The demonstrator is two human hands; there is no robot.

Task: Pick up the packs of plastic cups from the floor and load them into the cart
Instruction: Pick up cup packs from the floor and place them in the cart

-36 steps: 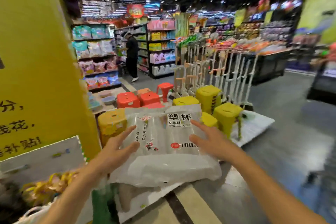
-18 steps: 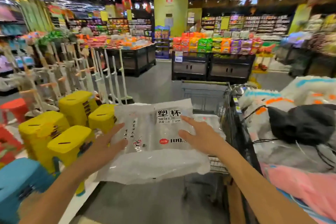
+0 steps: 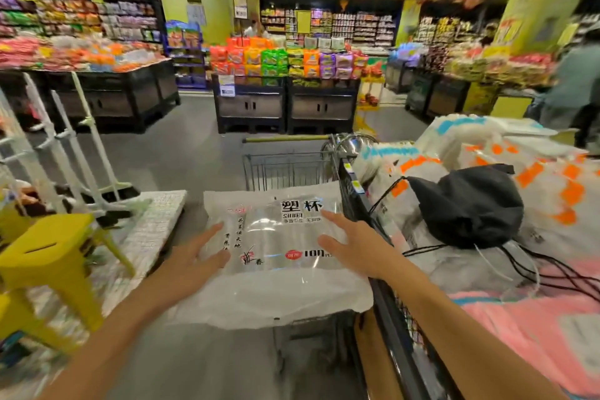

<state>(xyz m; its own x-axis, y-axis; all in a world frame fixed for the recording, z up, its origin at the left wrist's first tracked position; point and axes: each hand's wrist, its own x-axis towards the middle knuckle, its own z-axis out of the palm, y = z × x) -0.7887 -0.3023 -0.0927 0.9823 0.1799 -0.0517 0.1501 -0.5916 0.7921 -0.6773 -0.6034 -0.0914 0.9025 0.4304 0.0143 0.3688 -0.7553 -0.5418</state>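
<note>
A clear pack of plastic cups (image 3: 276,237) with black Chinese lettering is held flat between my two hands, at chest height. My left hand (image 3: 194,256) presses its left side with fingers spread. My right hand (image 3: 354,243) presses its right side. The pack hovers over the near part of a wire shopping cart (image 3: 285,166), whose far rim and green handle bar show just beyond it. The cart's inside is mostly hidden by the pack.
A second cart (image 3: 363,204) piled with bagged goods and a black drawstring bag (image 3: 467,204) stands right beside it. Yellow stools (image 3: 48,253) and a white pallet (image 3: 152,221) lie on the left. Dark display bins (image 3: 285,107) stand across the grey aisle.
My view has swung right from the stools to face the cart. The pack, held in both hands, has moved over the cart and a little lower.
</note>
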